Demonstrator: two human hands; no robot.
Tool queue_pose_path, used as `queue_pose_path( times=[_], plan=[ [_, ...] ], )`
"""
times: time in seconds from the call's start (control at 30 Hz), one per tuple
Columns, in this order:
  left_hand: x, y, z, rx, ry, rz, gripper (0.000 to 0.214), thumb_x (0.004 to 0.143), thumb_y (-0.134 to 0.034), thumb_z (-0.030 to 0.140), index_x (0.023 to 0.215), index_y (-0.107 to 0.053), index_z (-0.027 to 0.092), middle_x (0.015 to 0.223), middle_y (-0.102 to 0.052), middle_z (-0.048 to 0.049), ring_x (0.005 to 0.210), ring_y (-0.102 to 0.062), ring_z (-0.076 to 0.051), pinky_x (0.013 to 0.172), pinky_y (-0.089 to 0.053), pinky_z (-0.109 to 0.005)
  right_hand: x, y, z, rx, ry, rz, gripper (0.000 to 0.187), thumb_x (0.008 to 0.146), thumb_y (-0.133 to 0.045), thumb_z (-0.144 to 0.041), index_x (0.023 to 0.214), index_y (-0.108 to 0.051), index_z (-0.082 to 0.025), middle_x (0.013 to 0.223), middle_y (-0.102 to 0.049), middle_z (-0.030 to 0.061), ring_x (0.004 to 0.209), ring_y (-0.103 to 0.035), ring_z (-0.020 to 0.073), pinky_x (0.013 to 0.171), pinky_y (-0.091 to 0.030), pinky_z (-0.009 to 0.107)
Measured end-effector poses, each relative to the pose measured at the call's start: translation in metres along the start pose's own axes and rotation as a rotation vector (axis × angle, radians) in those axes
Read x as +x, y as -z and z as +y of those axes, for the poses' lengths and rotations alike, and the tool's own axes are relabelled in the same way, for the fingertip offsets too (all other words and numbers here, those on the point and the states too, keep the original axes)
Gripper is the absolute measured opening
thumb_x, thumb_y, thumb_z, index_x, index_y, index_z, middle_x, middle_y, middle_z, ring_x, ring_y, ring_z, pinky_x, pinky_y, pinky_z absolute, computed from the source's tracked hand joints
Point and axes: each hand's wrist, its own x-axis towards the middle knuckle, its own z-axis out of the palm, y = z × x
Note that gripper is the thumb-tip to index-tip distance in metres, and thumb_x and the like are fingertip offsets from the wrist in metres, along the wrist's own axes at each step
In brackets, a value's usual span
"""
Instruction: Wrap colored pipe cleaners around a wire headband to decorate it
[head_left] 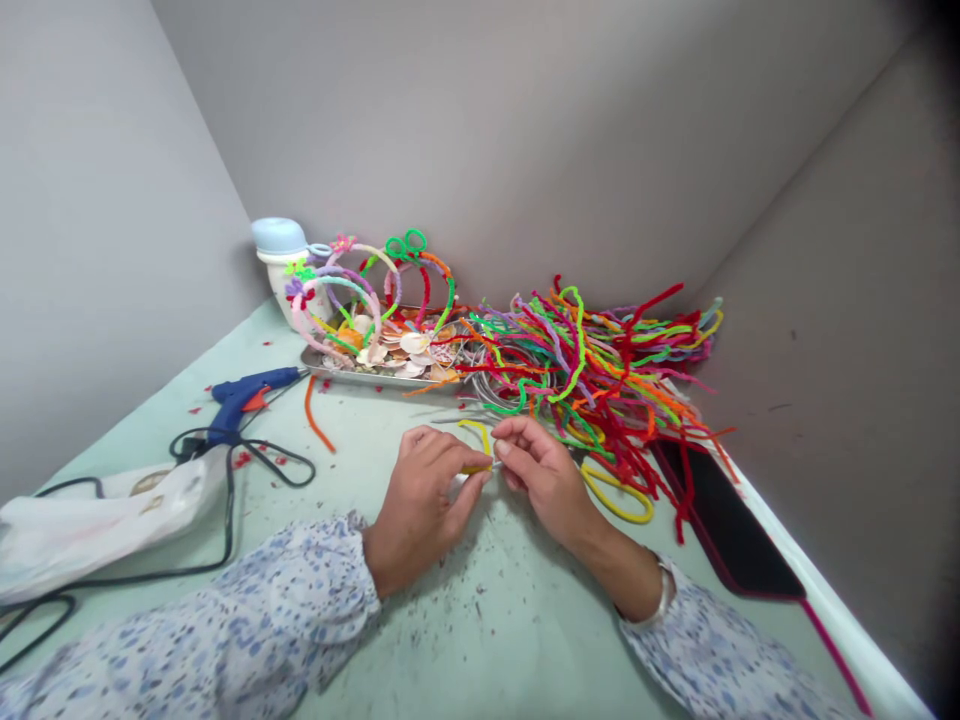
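Note:
Over the middle of the table my two hands meet, fingertips almost touching. My left hand (431, 490) pinches a yellow pipe cleaner (477, 436), whose bent length rises just beyond the fingers. Thumb and fingers of my right hand (541, 478) are pressed together at the end of that same pipe cleaner, where a small pale tip shows; the exact contact is partly hidden. Yellow-handled scissors (619, 495) lie just right of my right hand. A large heap of coloured pipe cleaners (585, 350) spreads beyond it.
A metal tray (367, 378) of shells bears several pipe-cleaner headbands (337, 290), beside a white bottle with a blue lid (281, 240). At left lie a blue glue gun (236, 400), its cord and a plastic bag (112, 525). A black phone-like pad (731, 520) lies along the right edge.

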Motion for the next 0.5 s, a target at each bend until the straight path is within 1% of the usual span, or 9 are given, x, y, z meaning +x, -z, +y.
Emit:
queue_pose_path(
  times=[0.33,0.5],
  plan=[
    [-0.0017,0.0014,0.0020,-0.056,0.044,-0.011,0.007,0.086,-0.055,0.016,0.089,-0.060,0.019,0.081,-0.062,-0.0027,0.081,-0.055,-0.019,0.082,-0.037,-0.038,-0.0043,0.0003,0.0045,-0.171,0.159,0.042,0.011,0.086,-0.056,-0.029,0.094,-0.057,-0.021,0.082,-0.055,0.0001,0.065,-0.049,0.0111,0.054,-0.038,0.024],
    [-0.0019,0.0003,0.0010,-0.077,0.060,-0.026,0.007,0.087,-0.052,0.016,0.089,-0.058,0.020,0.083,-0.063,-0.0031,0.083,-0.055,-0.019,0.084,-0.038,-0.038,-0.0060,0.0000,0.0056,-0.232,0.218,0.052,0.008,0.088,-0.055,-0.026,0.094,-0.058,-0.021,0.087,-0.058,0.0010,0.075,-0.054,0.0133,0.062,-0.043,0.025]
  ],
)
